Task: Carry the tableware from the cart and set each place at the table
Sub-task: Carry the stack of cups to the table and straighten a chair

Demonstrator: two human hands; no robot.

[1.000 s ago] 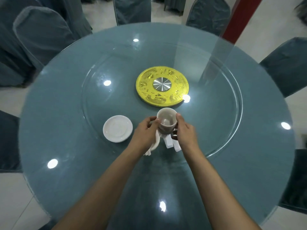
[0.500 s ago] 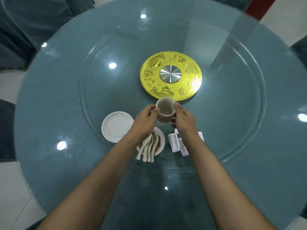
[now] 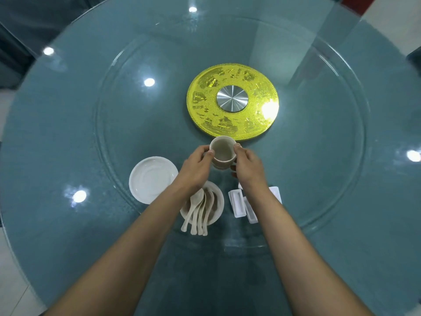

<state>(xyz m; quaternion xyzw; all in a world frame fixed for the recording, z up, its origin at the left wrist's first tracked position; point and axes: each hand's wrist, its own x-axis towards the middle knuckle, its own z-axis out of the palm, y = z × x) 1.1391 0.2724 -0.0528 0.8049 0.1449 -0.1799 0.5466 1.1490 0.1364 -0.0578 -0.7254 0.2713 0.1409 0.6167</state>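
Cup stack (image 3: 222, 153) — left hand (image 3: 196, 169) and right hand (image 3: 248, 167) curl round it; each grip holding it.

A: We see a glossy round blue-grey glass tabletop (image 3: 68, 133) mirroring lamps. Its round yellow centre disc (image 3: 205, 115) looks grainy, with a brushed-metal hub (image 3: 232, 98).
B: Just beside that disc, we find the beige ceramic cup (image 3: 222, 151) duller than the smooth white round saucer (image 3: 152, 179).

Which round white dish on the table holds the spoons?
The bowl nearest the person; spoons lean over its near rim. The saucer left of it lies bare.
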